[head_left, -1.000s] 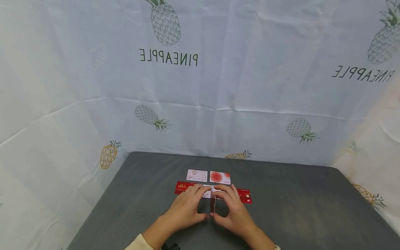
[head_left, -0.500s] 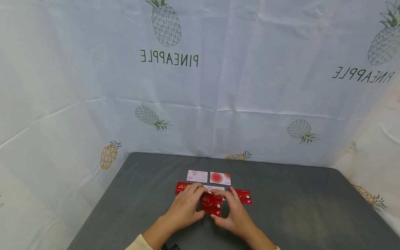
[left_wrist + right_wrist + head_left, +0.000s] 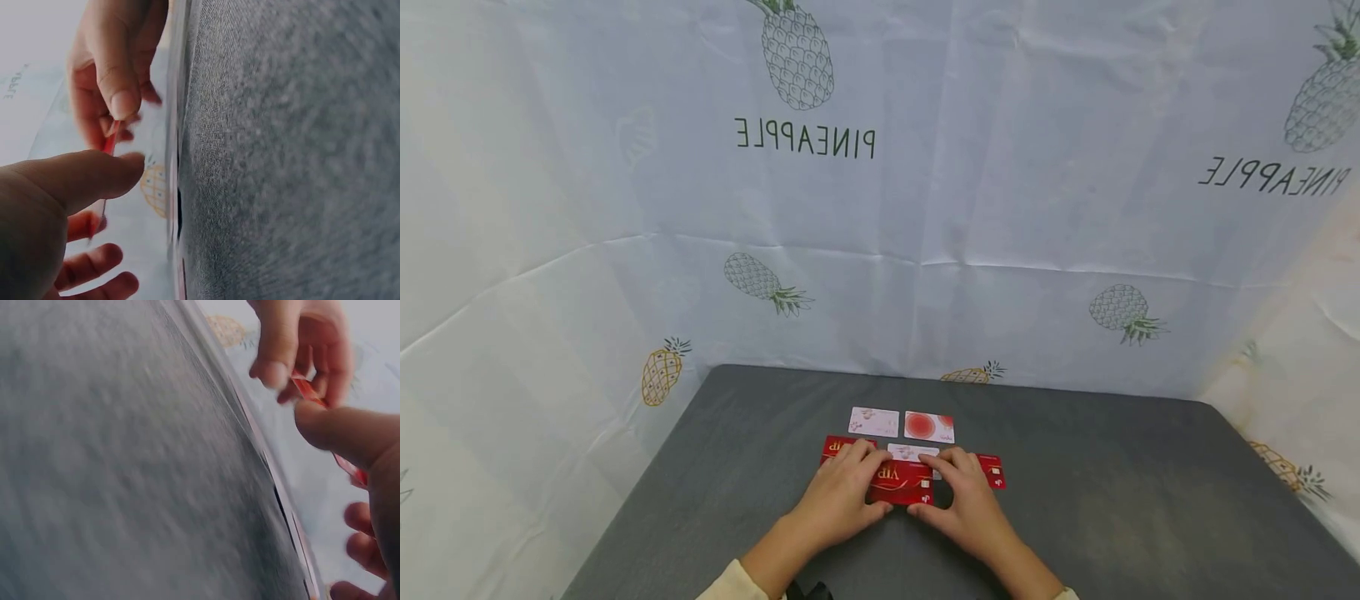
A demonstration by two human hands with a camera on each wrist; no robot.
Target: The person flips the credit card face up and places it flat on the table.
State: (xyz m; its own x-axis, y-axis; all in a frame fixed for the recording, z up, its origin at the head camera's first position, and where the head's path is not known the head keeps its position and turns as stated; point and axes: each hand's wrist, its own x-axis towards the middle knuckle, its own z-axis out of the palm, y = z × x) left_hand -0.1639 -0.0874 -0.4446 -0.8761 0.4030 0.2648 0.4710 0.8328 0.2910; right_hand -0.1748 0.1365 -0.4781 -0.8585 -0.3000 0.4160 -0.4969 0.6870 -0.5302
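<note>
A red VIP card [image 3: 902,483] is held up off the table between the two hands, its printed face toward the head view. The left hand [image 3: 842,492] pinches its left side, thumb at the near edge and fingers at the far one. On the opposite side the right hand [image 3: 966,504] grips it the same way. In the left wrist view the card [image 3: 111,141] appears as a thin red strip above the table. A pinkish-white card [image 3: 913,452] lies just behind, partly covered by the held one.
Two red cards, one left [image 3: 835,446] and one right [image 3: 995,472], lie partly under the hands. Farther back sit a pale pink floral card [image 3: 873,422] and a white card with red circles [image 3: 929,427]. The dark grey table [image 3: 1112,500] ends at a pineapple-print curtain [image 3: 1000,208].
One second ago the held card stood edge-on between the hands. It has since turned its red face into view and tipped flatter, and the right fingers have shifted onto its right side.
</note>
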